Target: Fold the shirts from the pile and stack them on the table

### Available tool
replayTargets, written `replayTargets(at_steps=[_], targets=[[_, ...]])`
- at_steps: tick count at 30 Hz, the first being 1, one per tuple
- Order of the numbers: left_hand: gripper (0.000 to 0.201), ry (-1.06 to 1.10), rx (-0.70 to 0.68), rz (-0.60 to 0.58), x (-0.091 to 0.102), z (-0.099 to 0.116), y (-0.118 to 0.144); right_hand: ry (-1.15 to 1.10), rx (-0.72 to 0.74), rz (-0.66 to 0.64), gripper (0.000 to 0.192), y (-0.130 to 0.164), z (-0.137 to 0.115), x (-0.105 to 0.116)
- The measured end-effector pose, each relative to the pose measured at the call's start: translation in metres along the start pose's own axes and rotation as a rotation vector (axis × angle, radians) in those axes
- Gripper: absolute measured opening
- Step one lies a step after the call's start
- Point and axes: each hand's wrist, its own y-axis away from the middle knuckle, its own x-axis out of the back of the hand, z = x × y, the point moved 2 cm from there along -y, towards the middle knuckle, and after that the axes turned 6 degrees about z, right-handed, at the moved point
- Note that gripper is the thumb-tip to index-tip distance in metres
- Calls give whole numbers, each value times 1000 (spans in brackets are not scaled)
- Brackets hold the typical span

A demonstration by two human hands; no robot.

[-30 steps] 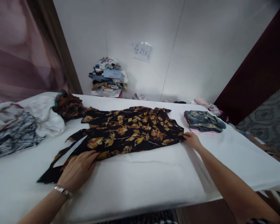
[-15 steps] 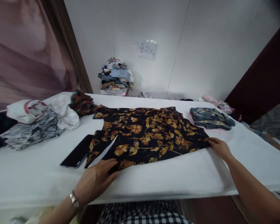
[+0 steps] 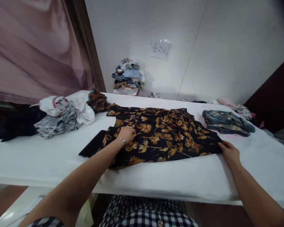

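A: The floral shirt [image 3: 161, 134] is spread flat mid-table [image 3: 156, 183], toward the front edge. If the cloth is dragged unevenly, fresh creases could be raked in.

B: The right hand [image 3: 230, 153] is laid at the right hem, fingers together. The left hand [image 3: 127, 135], seen half a second ago at the front hem, is now curled onto the cloth further in; whether anything is pinched cannot be told.

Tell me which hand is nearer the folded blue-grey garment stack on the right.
Right. The right hand rests on the floral garment's near right corner, just below the stack; the left hand rests across the garment, much farther away.
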Motion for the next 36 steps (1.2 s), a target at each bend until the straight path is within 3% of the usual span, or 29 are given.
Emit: replayTargets(at_steps=[2,5,8,12,15,18,21,25,30,36], targets=[[17,65,-33,20,15,2,7,-62,-15,5,45,3,-3,1],[24,468,14,27,45,3,30,-149,-14,28,43,7,-10,1],[32,898,289,-65,60,-1,49,-226,-39,35,43,9,-15,-1],[41,1180,732,-149,45,-12,57,-261,-49,16,42,9,-16,-4],[50,1098,775,-163,30,-16,60,-295,-39,21,42,10,-16,-4],[64,917,625,-160,30,-9,70,-317,-32,12,42,12,-18,-3],[75,895,485,-167,42,4,85,-336,-42,45,40,13,-19,-1],[64,864,406,-81,48,-1,99,-352,-37,113,40,11,-16,0],[58,477,467,-94,25,-28,104,-238,0,6,42,7,-10,-6],[51,151,303,127,24,-32,98,-142,54,-13,44,6,-8,-8]])
